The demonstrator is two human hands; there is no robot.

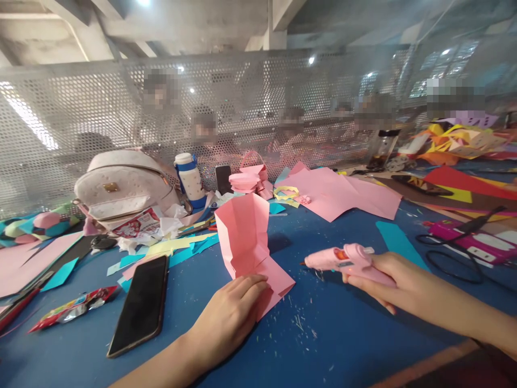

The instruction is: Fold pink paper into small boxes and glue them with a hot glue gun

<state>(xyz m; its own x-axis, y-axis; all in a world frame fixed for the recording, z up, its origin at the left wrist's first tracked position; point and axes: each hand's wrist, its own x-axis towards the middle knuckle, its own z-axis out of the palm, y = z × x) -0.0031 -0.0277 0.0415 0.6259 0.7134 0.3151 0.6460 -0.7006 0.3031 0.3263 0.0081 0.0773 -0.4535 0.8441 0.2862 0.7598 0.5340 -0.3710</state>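
My right hand (382,283) grips a pink hot glue gun (343,260). Its nozzle points left, toward a folded pink paper piece (244,229), with a gap between them. That paper stands partly upright with creased walls, and one flap (278,277) lies out over the table. My left hand (238,304) is closed over the near edge of the paper, fingers curled against it; the fingertips are partly hidden. Thin glue strands and specks are scattered on the blue table (307,345) below the gun.
A black phone (139,304) and a red snack wrapper (75,307) lie to the left. Behind stand a pale backpack (121,178), a bottle (190,180) and pink sheets (323,188). A purple power strip (472,242) with a black cable is at right. People sit beyond a perforated screen (242,86).
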